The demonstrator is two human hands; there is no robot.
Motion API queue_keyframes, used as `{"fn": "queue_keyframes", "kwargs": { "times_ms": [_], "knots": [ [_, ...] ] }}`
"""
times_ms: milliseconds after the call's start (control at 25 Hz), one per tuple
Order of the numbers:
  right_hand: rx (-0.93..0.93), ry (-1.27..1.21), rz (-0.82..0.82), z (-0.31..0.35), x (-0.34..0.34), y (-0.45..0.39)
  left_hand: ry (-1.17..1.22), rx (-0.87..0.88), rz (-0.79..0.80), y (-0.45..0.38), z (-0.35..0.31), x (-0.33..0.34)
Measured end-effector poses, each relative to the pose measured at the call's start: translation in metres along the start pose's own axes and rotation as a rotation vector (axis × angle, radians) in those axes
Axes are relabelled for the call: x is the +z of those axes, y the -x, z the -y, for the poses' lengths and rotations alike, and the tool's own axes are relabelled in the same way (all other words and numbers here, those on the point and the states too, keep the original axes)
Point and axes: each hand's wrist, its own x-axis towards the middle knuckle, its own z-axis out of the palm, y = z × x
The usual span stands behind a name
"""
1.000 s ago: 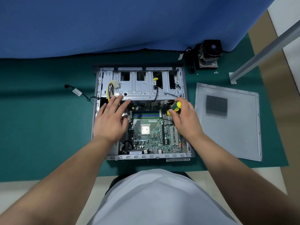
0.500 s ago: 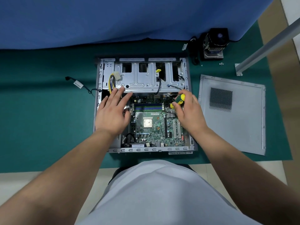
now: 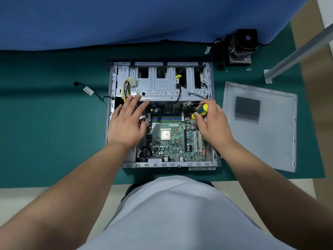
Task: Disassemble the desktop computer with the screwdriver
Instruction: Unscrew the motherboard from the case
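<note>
The open desktop case (image 3: 126, 165) lies flat on the green mat, its green motherboard (image 3: 173, 141) exposed with the bare CPU in the middle. A silver drive cage (image 3: 158, 87) spans the far half. My left hand (image 3: 126, 123) rests flat inside the case's left side, fingers spread, fingertips touching the drive cage's near edge. My right hand (image 3: 210, 121) grips the yellow-and-green screwdriver (image 3: 201, 111) over the motherboard's far right corner; the tip is hidden under the hand.
The removed side panel (image 3: 259, 127) lies right of the case. A CPU cooler (image 3: 240, 47) and small screws (image 3: 248, 69) sit at the far right. A loose cable (image 3: 88, 91) trails left of the case. A metal stand leg (image 3: 297, 51) crosses the right corner.
The camera has tilted, so the scene sits slightly lower and farther right in view. Both hands stay in the same places on the case; the right still holds the screwdriver.
</note>
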Motion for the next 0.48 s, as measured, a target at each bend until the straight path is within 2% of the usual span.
{"fn": "queue_keyframes", "kwargs": {
  "times_ms": [280, 480],
  "knots": [
    [-0.011, 0.082, 0.012, 0.013, -0.005, -0.005, -0.005, -0.004, 0.007, 0.000, 0.001, 0.000],
    [0.018, 0.102, 0.338, 0.021, -0.026, -0.029, -0.005, -0.006, 0.021, 0.001, 0.000, -0.001]
  ]
}}
